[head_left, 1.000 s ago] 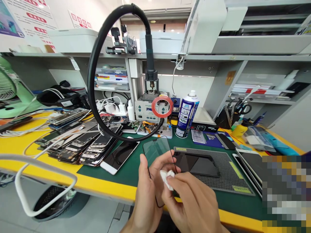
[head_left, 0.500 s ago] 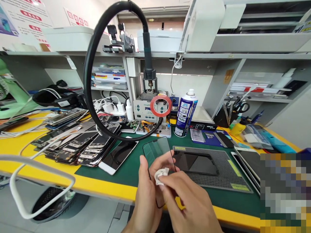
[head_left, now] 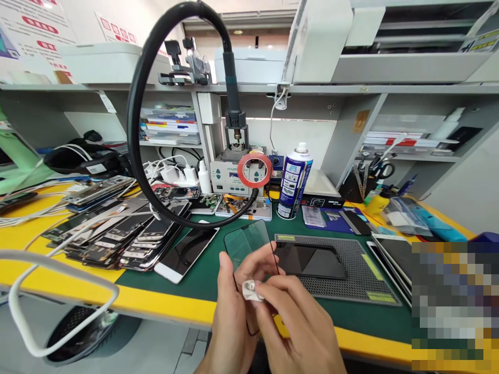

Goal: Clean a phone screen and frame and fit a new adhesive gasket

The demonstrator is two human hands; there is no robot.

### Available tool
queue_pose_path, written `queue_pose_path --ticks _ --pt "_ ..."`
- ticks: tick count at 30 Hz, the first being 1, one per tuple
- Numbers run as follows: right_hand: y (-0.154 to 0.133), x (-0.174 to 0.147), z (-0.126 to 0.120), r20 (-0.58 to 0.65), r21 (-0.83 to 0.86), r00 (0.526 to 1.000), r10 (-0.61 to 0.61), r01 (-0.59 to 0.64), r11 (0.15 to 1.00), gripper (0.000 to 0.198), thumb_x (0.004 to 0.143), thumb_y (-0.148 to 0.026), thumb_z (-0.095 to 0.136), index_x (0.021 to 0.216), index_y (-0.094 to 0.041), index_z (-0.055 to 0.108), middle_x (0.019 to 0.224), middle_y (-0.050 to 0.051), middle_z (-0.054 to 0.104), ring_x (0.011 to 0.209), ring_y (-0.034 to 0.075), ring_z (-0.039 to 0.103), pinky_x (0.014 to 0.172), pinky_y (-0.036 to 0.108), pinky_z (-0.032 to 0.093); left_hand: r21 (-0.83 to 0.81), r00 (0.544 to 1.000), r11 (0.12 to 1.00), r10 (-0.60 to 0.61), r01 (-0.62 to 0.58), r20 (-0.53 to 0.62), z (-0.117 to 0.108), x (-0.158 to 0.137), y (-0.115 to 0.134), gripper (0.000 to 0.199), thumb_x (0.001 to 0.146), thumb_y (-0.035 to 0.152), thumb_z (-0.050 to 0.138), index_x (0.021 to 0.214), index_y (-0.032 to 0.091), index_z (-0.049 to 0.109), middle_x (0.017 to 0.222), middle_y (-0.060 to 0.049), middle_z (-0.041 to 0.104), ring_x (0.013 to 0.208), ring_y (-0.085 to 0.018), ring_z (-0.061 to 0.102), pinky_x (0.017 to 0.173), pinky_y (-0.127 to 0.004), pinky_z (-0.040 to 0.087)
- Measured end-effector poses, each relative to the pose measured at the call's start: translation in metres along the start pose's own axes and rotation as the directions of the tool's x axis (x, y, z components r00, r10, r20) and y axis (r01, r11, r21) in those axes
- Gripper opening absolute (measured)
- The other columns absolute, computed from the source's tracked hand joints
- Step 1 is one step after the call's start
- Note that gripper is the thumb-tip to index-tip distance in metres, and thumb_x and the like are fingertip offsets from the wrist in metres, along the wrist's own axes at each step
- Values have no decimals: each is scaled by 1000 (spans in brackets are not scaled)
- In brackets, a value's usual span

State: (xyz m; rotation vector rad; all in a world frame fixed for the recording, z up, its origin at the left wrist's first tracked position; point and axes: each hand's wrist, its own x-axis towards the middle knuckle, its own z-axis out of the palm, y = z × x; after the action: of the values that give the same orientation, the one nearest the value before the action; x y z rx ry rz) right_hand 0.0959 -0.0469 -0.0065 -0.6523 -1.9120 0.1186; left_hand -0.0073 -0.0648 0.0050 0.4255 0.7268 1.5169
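A clear phone screen glass with a thin black border is tilted up in my left hand, its edges held between the thumb and the fingers. My right hand pinches a crumpled white wipe and holds it against the lower part of the glass. Just right of the glass, a dark phone screen lies on a grey perforated mat. To the left, a white-framed phone rests on the green mat.
Stacked phone screens fill the left of the bench. A blue spray can stands behind the perforated mat. A black hose loops above the bench to a grey machine. A white cable hangs at the front left.
My right hand has moved the wipe slightly left and down on the glass. The whole view has shifted a little; my left hand keeps its hold.
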Motion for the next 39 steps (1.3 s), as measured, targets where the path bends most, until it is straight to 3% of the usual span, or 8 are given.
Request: queue_pose_path --ticks 5,13,18,21,24,28,32,39 --pt "1 -5 9 -84 -47 995 -61 57 997 21 91 -2 57 108 -8 69 84 12 67 75 18 68 68 27 60 -11 999 999 -32 32 -39 0 -1 -1 73 91 76 40 118 19 76 107 -9 74 105 -25 65 91 -30 48" --pt "14 6 -3 -58 -53 998 18 -21 998 20 91 0 58 104 -9 69 89 12 68 80 18 66 70 28 58 -48 993 992 -114 114 5 -7 2 -5 75 92 77 37 126 21 72 120 -10 73 121 -29 61 104 -35 44" --pt "32 13 -14 -99 -175 994 55 -72 982 17 93 -5 59 104 -12 70 90 9 68 82 16 67 74 26 57 -94 994 995 -6 17 110 -4 7 -5 77 97 71 30 120 13 74 107 -14 74 96 -26 68 91 -36 52" --pt "38 18 -24 -153 -164 975 163 -188 968 14 94 -10 61 101 -17 71 89 5 69 76 14 67 70 23 56 -129 997 992 4 6 79 -3 9 -1 79 95 73 33 123 11 72 101 -14 73 84 -25 68 80 -36 55" --pt "28 18 -26 -93 -78 962 256 -263 962 13 93 -13 61 95 -20 71 85 3 70 72 13 67 67 21 57 -153 1000 988 -17 20 23 -3 10 3 79 94 74 35 124 11 71 101 -15 72 84 -25 68 79 -37 56" --pt "1 5 -6 25 -2 995 94 -94 996 18 93 -10 55 98 -17 72 81 5 69 67 14 69 61 20 56 -155 993 988 -20 2 -118 -6 6 7 78 91 76 39 119 12 73 99 -14 72 86 -23 69 80 -33 57" --pt "-14 -7 18 44 -92 994 -101 104 990 20 95 -9 52 91 -13 71 72 7 68 59 16 68 56 23 57 -85 976 996 -28 9 -216 -11 -3 11 60 92 66 53 128 20 69 101 -10 74 88 -22 70 83 -34 59" --pt "0 3 17 39 -78 998 -52 54 995 16 92 -4 59 102 -8 70 80 11 67 74 20 68 65 30 59 -81 970 997 -27 8 -241 -18 -10 13 57 96 62 50 127 19 70 104 -10 75 97 -21 71 80 -26 58"
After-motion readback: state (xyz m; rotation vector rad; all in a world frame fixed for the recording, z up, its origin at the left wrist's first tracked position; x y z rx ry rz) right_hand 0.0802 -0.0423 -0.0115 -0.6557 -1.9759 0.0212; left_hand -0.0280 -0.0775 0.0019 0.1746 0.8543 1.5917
